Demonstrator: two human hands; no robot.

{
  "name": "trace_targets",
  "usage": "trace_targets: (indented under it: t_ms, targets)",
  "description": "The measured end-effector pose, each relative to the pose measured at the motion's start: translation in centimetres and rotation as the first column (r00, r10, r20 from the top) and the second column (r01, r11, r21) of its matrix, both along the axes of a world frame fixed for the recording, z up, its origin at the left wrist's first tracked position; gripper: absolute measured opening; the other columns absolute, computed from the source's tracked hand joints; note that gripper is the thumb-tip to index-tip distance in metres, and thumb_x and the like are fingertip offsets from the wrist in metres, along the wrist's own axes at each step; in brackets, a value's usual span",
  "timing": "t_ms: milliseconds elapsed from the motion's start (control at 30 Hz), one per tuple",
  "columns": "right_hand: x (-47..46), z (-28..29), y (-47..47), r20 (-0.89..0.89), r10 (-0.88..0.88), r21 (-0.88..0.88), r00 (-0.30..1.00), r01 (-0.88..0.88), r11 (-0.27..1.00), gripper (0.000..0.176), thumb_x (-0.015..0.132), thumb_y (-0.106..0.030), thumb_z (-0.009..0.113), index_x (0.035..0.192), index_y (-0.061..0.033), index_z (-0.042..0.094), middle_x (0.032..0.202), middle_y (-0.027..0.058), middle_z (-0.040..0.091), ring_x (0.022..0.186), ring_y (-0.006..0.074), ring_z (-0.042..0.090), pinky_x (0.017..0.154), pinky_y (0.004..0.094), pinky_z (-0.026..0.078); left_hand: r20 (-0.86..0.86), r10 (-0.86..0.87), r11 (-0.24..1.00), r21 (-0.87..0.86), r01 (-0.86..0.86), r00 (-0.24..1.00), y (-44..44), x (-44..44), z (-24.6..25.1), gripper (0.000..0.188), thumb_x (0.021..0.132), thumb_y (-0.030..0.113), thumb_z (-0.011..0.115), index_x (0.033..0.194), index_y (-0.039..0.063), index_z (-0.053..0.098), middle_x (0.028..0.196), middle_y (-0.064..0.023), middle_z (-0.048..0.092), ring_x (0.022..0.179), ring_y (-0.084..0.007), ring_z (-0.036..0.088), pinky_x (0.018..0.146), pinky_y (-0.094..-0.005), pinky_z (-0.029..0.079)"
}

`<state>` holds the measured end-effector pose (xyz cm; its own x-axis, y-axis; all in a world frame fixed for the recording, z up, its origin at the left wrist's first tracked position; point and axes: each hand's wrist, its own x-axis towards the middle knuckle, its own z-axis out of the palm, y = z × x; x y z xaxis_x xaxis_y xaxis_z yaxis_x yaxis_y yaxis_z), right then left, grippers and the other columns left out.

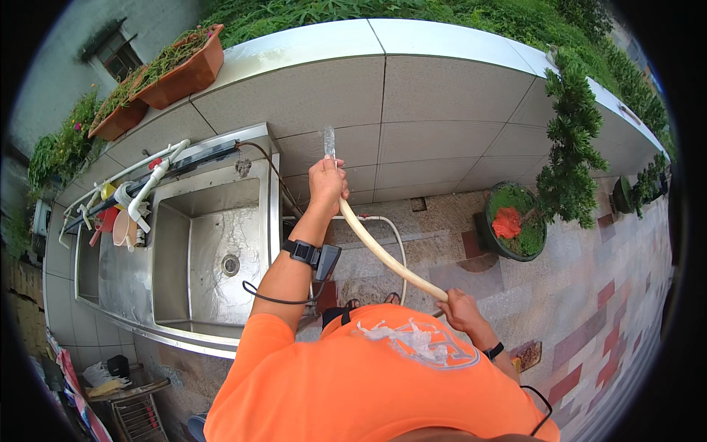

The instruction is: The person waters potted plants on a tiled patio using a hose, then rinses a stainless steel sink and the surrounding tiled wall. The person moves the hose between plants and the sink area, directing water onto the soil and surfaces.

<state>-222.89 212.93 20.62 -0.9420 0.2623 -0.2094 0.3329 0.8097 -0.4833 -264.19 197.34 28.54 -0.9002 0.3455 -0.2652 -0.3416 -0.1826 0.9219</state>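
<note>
A pale yellow hose runs in a curve between my two hands. My left hand grips it near its end, with the thumb at the mouth, and water comes out towards the tiled wall. Lower down and to the right, my right hand is closed around the same hose. Left of my left forearm is a stainless steel sink with a wet basin and a round drain.
Scoops and white pipes crowd the sink's left side. Planters stand on the wall's ledge. To the right, a dark round pot holds a small tree. A thin white hose lies on the tiled floor near my feet.
</note>
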Motion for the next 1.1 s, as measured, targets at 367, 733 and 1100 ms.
trace_targets:
  t_ms: [367,733,1100]
  targets:
    - [-0.3,1.2,1.2,-0.169,-0.168,0.032,0.971,0.176,0.984,0.029,0.092,-0.025,0.069,0.091,-0.0024,0.052,0.083,0.0227,0.060,0.078,0.0473,0.058,0.066,0.0553,0.045,-0.235,-0.032,0.999,-0.019,0.029,0.971,8.1,-1.3,7.0,0.032,0.108,0.030,0.038,0.101,0.000,0.050,0.066,-0.0019,0.045,0.043,-0.0099,0.038,0.037,-0.0295,0.036]
    - [-5.3,3.5,0.4,-0.196,-0.074,0.021,0.978,0.080,0.997,0.033,0.094,-0.030,0.067,0.087,-0.0003,0.052,0.082,0.0245,0.062,0.079,0.0480,0.060,0.068,0.0559,0.045,-0.285,0.100,0.992,-0.041,-0.117,0.953,4.6,-7.0,7.5,0.040,0.108,0.027,0.033,0.092,-0.003,0.054,0.061,-0.0046,0.048,0.040,-0.0142,0.043,0.035,-0.0319,0.041]
    - [-11.1,5.5,-2.3,-0.176,0.079,0.044,0.981,-0.073,0.996,0.038,0.097,-0.035,0.062,0.087,0.0006,0.053,0.081,0.0255,0.063,0.081,0.0467,0.061,0.069,0.0560,0.045,-0.223,0.225,0.964,-0.088,-0.250,0.948,-3.4,-12.2,7.2,0.038,0.108,0.026,0.035,0.088,0.000,0.054,0.061,-0.0048,0.049,0.042,-0.0163,0.045,0.037,-0.0343,0.042]
